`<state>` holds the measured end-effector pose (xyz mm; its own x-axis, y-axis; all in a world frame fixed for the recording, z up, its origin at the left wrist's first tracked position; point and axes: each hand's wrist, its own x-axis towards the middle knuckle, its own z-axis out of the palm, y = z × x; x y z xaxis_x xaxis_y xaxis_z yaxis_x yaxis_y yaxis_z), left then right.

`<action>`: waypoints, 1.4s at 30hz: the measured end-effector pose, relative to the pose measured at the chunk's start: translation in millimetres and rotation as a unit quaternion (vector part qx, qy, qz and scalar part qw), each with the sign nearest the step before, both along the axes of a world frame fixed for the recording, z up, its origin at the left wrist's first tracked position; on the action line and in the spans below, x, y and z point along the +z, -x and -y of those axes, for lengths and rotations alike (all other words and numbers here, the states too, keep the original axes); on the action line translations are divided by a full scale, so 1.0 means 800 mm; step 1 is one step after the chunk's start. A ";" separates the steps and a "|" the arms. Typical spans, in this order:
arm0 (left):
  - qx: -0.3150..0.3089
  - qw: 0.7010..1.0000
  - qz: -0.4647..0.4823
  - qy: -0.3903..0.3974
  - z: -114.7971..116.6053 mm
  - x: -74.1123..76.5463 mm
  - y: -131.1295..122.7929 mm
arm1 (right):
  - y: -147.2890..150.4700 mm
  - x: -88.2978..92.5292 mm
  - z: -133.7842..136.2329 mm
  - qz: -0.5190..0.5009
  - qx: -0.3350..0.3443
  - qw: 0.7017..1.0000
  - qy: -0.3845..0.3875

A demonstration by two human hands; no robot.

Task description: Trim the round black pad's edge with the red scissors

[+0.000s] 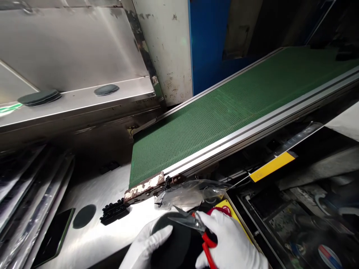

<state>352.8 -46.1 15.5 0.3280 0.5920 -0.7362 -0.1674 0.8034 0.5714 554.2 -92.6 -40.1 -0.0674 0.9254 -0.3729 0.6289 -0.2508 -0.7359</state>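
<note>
A green conveyor belt (218, 116) slants up to the right above your steel bench (114, 235), where a clear plastic bag (185, 194) lies crumpled just beyond your 2 gloved hands. At the bottom of the view, your right hand (228, 239) curls closed and your left hand (146, 243) pinches the left edge of a dark disc (171, 241), thumb on top, the other fingers partly hidden. The disc sits between your hands; in your right grip are red-handled scissors (199, 225), their 2 blades parted over its upper part. Whether the metal touches it, you cannot tell here. With a blade tip just beside your left thumb, closing carelessly could nick the glove; a loose pinch on only 1 edge could let the disc twist and spoil a cut, and the nearby bag could snag the tips. Off to the left rests 1 smaller disc (84, 216).
</note>
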 end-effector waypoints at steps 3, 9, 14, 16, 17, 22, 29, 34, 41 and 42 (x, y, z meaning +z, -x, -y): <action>-0.013 0.999 0.032 -0.018 -0.001 0.004 -0.002 | -0.004 -0.008 0.002 0.031 0.015 0.998 -0.046; -0.016 0.998 0.051 -0.024 0.004 0.003 -0.004 | -0.004 0.003 -0.002 0.015 0.022 0.999 -0.035; -0.012 0.997 0.076 -0.021 0.002 0.009 -0.006 | -0.006 0.015 -0.003 0.003 0.027 1.000 -0.011; -0.021 0.998 0.055 -0.010 0.000 0.010 -0.004 | -0.008 0.016 -0.001 -0.006 0.028 1.000 -0.012; -0.024 0.999 0.047 -0.002 -0.001 0.010 -0.003 | -0.009 0.016 0.001 -0.013 0.027 0.999 -0.012; -0.038 0.995 0.084 0.023 -0.004 0.001 0.006 | -0.011 0.010 0.005 -0.036 0.024 0.999 0.004; -0.092 0.995 0.016 -0.022 -0.012 0.001 0.010 | -0.006 0.006 0.002 0.003 0.029 0.998 -0.048; -0.129 0.991 0.019 -0.026 -0.013 0.009 0.004 | -0.005 0.013 0.000 0.017 0.029 0.998 -0.045; -0.149 0.988 -0.017 -0.028 -0.016 0.012 0.007 | -0.013 0.022 -0.001 -0.011 0.051 0.999 -0.015; -0.153 0.987 -0.027 -0.034 -0.018 0.010 0.008 | -0.014 0.022 -0.001 -0.014 0.050 0.999 -0.009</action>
<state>346.5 -32.0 23.4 0.4602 0.5203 -0.7194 0.1092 0.7709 0.6275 565.2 -91.8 -22.7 -0.1695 0.9199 -0.3537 0.6294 -0.1751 -0.7571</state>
